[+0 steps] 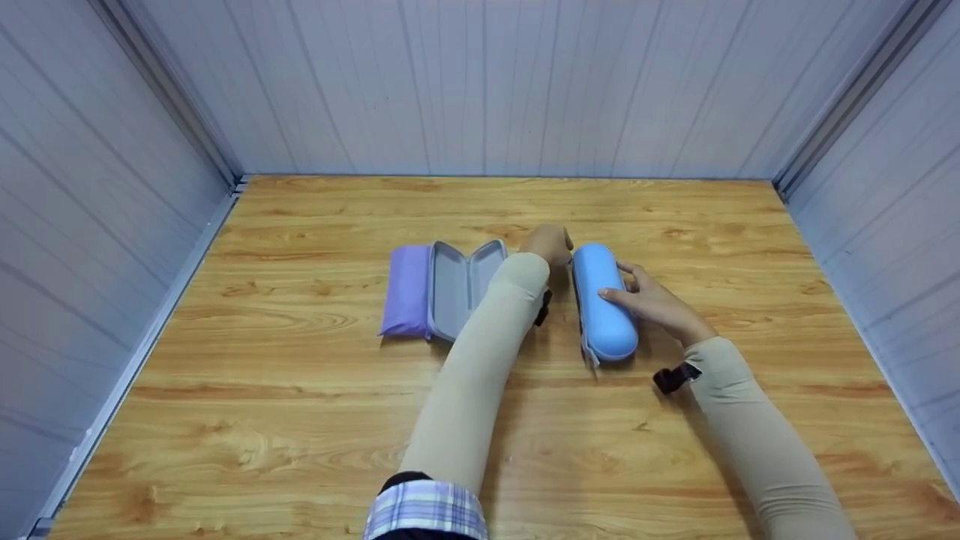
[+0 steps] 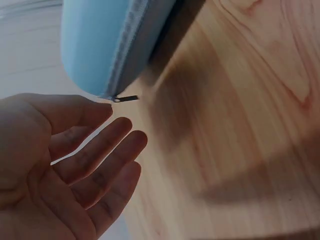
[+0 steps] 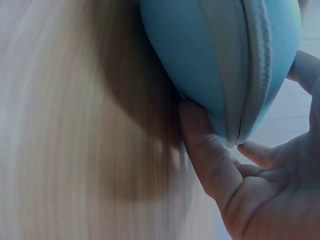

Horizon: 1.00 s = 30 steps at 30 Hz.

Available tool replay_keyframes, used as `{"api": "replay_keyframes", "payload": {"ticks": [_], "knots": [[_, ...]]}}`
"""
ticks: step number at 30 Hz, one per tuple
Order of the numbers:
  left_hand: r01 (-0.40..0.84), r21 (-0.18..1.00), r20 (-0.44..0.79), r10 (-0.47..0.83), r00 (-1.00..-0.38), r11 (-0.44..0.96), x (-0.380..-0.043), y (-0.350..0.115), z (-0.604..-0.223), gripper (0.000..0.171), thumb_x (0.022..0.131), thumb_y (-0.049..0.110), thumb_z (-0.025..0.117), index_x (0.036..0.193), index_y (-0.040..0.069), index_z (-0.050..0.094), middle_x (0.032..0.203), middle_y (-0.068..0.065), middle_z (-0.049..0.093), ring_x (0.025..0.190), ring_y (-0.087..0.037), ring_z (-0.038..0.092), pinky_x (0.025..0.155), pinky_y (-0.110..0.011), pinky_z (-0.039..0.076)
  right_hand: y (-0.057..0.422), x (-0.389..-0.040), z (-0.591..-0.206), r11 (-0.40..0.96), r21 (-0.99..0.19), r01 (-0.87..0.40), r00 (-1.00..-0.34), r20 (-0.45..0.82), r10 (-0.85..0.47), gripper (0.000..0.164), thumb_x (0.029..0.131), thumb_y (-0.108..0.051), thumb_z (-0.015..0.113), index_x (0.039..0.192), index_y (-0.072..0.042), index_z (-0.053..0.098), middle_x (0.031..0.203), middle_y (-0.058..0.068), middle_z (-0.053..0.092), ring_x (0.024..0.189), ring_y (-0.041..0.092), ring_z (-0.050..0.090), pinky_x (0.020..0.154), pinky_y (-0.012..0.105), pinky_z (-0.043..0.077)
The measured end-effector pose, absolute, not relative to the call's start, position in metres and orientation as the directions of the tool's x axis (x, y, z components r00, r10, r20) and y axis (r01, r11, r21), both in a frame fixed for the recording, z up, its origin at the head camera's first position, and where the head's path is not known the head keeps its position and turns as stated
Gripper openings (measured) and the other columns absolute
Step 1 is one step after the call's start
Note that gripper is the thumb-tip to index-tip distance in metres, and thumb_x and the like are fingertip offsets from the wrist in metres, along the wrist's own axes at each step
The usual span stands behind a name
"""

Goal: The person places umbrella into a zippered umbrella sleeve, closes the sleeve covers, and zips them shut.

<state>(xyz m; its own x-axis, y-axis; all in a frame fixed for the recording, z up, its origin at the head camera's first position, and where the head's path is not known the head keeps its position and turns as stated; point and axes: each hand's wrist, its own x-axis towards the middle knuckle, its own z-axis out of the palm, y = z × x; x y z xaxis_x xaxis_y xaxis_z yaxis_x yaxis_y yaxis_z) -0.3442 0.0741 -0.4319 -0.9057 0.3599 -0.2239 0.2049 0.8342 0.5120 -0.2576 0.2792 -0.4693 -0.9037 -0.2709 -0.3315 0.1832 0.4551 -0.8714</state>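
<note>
A blue zip-up glasses case [image 1: 602,307] stands on its side on the wooden table, its zipper seam facing left. My right hand [image 1: 656,304] grips its right side, thumb on top and fingers beyond the far edge. In the right wrist view, one finger [image 3: 202,145] of that hand reaches under the case by the tabletop. At the case's far end is my left hand [image 1: 549,244], fingers loosely bent. In the left wrist view its thumb tip lies right by the small dark zipper pull [image 2: 127,99], with nothing held between the fingers.
Left of the blue case lies an open case with grey lining [image 1: 450,289], partly hidden by my left forearm. Against its left side is a purple pouch [image 1: 407,289]. Pale panel walls [image 1: 480,90] enclose the table [image 1: 300,420] at the back and both sides.
</note>
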Motion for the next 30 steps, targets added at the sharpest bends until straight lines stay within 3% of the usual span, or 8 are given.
{"api": "replay_keyframes", "payload": {"ticks": [5, 10, 13, 18, 21, 25, 30], "knots": [[0.181, 0.509, -0.245, 0.343, -0.907, 0.842, -0.35, 0.076, -0.44, 0.03, 0.095, 0.01, 0.063, 0.124, 0.01, 0.073, 0.124, -0.003, 0.069, 0.116, -0.018, 0.063, 0.093, -0.028, 0.052, 0.28, -0.258, -0.47, 0.456, -0.872, 0.18, -0.907, -0.327, -0.267, 0.099, 0.095, -0.05, 0.065, 0.162, -0.013, 0.001, 0.153, 0.034, 0.027, 0.133, 0.048, 0.041, 0.106, 0.058, 0.04], [0.221, 0.427, -0.249, 0.349, -0.903, 0.877, -0.354, 0.082, -0.449, 0.027, 0.098, 0.011, 0.06, 0.122, 0.011, 0.074, 0.123, -0.003, 0.07, 0.109, -0.016, 0.065, 0.09, -0.028, 0.053, 0.279, -0.258, -0.472, 0.45, -0.872, 0.193, -0.901, -0.339, -0.271, 0.101, 0.095, -0.051, 0.065, 0.162, -0.014, 0.0, 0.153, 0.034, 0.027, 0.134, 0.046, 0.041, 0.107, 0.056, 0.039], [0.236, 0.397, -0.243, 0.349, -0.905, 0.887, -0.355, 0.083, -0.453, 0.023, 0.1, 0.011, 0.057, 0.112, 0.01, 0.076, 0.113, -0.003, 0.072, 0.091, -0.014, 0.063, 0.077, -0.026, 0.052, 0.279, -0.258, -0.473, 0.463, -0.865, 0.193, -0.901, -0.343, -0.265, 0.101, 0.094, -0.052, 0.065, 0.162, -0.014, 0.0, 0.153, 0.034, 0.028, 0.134, 0.046, 0.041, 0.108, 0.056, 0.038], [0.217, 0.404, -0.226, 0.326, -0.918, 0.889, -0.355, 0.08, -0.455, 0.018, 0.1, 0.01, 0.056, 0.087, 0.008, 0.069, 0.086, -0.004, 0.062, 0.068, -0.016, 0.046, 0.059, -0.028, 0.039, 0.278, -0.258, -0.473, 0.486, -0.855, 0.182, -0.906, -0.338, -0.255, 0.101, 0.094, -0.053, 0.065, 0.162, -0.013, 0.002, 0.152, 0.034, 0.029, 0.133, 0.047, 0.042, 0.108, 0.056, 0.038], [0.217, 0.418, -0.201, 0.323, -0.925, 0.882, -0.354, 0.079, -0.455, 0.016, 0.099, 0.013, 0.06, 0.094, 0.011, 0.075, 0.092, 0.0, 0.068, 0.072, -0.013, 0.053, 0.063, -0.026, 0.045, 0.278, -0.258, -0.472, 0.497, -0.849, 0.178, -0.91, -0.335, -0.245, 0.1, 0.094, -0.053, 0.065, 0.162, -0.013, 0.003, 0.152, 0.034, 0.029, 0.134, 0.047, 0.041, 0.108, 0.057, 0.037], [0.224, 0.445, -0.148, 0.317, -0.937, 0.867, -0.353, 0.078, -0.454, 0.017, 0.098, 0.018, 0.066, 0.109, 0.015, 0.079, 0.108, 0.003, 0.073, 0.092, -0.011, 0.065, 0.079, -0.027, 0.055, 0.278, -0.257, -0.471, 0.514, -0.842, 0.163, -0.917, -0.321, -0.234, 0.1, 0.094, -0.054, 0.064, 0.162, -0.012, 0.004, 0.152, 0.034, 0.03, 0.134, 0.047, 0.04, 0.11, 0.057, 0.035], [0.284, 0.393, -0.062, 0.333, -0.941, 0.875, -0.352, 0.08, -0.45, 0.015, 0.098, 0.016, 0.068, 0.108, 0.014, 0.079, 0.108, 0.002, 0.074, 0.097, -0.013, 0.068, 0.082, -0.028, 0.056, 0.278, -0.257, -0.47, 0.513, -0.844, 0.157, -0.921, -0.313, -0.233, 0.1, 0.094, -0.054, 0.065, 0.162, -0.012, 0.006, 0.15, 0.033, 0.033, 0.133, 0.046, 0.042, 0.109, 0.057, 0.036]]}}
